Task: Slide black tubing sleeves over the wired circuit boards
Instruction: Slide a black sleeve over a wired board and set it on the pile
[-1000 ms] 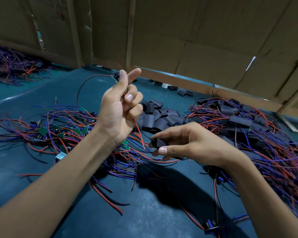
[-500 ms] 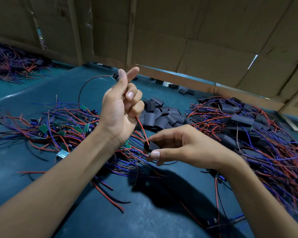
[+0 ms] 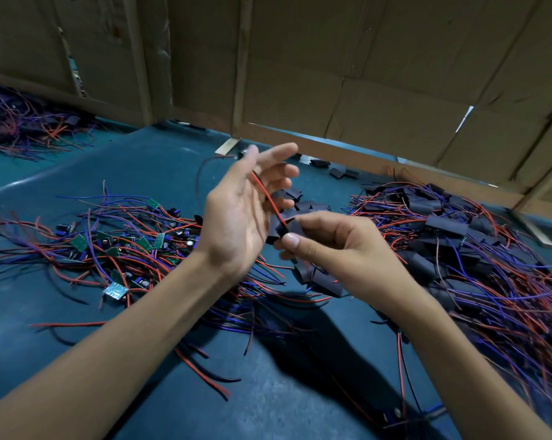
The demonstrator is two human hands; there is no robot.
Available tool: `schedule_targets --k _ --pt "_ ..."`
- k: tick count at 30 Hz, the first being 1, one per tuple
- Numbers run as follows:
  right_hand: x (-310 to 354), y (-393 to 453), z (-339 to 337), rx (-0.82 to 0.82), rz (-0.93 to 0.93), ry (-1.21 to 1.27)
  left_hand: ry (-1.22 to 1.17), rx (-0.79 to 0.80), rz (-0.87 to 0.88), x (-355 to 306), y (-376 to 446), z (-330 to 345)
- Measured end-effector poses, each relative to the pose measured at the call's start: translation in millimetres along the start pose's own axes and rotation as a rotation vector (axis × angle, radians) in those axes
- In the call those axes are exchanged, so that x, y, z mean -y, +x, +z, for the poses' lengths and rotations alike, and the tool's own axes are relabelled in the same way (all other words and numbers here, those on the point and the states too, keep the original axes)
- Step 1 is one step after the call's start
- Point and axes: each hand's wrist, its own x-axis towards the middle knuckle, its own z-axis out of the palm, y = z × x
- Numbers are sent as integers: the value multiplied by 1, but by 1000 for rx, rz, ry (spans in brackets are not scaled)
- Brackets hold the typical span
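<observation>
Brown cardboard panels, creased and braced with wooden strips, wall off the back of a teal table with a smooth, slightly glossy top. On its left lies a loose tangle of bare boards: small green rectangles trailing thin red, blue and black wires. To the right is a denser pile of sleeved boards, each wrapped in matte black flattened tubing, with wires spilling from them. Between the two heaps, partly behind the hands, sits a cluster of loose sleeves, short flat black pieces. A far pile of the same wiring rests at the upper left edge.

Above the middle of the table, the right hand pinches a sleeve between thumb and forefinger, its fingers curled round it. The sleeve is a short soft black tube, held just beside the left palm; its long axis runs roughly upward and away to the left, in line with the wire entering it. A red wire rises from the sleeve's upper end, slanting up and left across the left hand. That hand stands palm toward the right, fingers spread and relaxed; its fingertips are blurred, so whether it touches the wire cannot be told.
</observation>
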Motion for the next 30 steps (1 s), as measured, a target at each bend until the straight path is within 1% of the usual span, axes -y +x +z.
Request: schedule_targets --k 2,4,6,7,11,13,15,17,19,22,25,28,30 --pt "1 1 -1 -73 -70 3 130 26 -40 6 -1 -1" --pt "2 2 -4 -131 -125 47 214 103 -101 12 -3 -1" --pt "2 2 -7 -156 -159 31 292 195 -133 18 -6 0" --pt "2 2 -8 -154 -172 28 322 211 -141 20 -6 1" --pt "1 2 -11 -196 -206 34 420 168 -134 23 -3 -3" --pt "-1 3 -12 -231 -225 7 391 143 -117 23 -1 -3" --pt "-3 4 -14 -278 -245 -52 279 134 -132 24 -1 -1" --pt "-3 4 -16 -309 -257 -80 200 85 -152 22 -1 1" --pt "-3 4 -18 -322 -261 -88 165 26 -129 20 -1 1" --pt "-4 4 -20 -310 -259 -142 121 3 -102 18 -1 1" --pt "-6 4 -19 -333 -289 -257 91 -12 -114 17 -2 1" --pt "-9 3 -19 -385 -378 -429 88 -61 -123 19 0 -1" --pt "-10 3 -19 -432 -420 -504 115 -67 -120 18 1 -2"
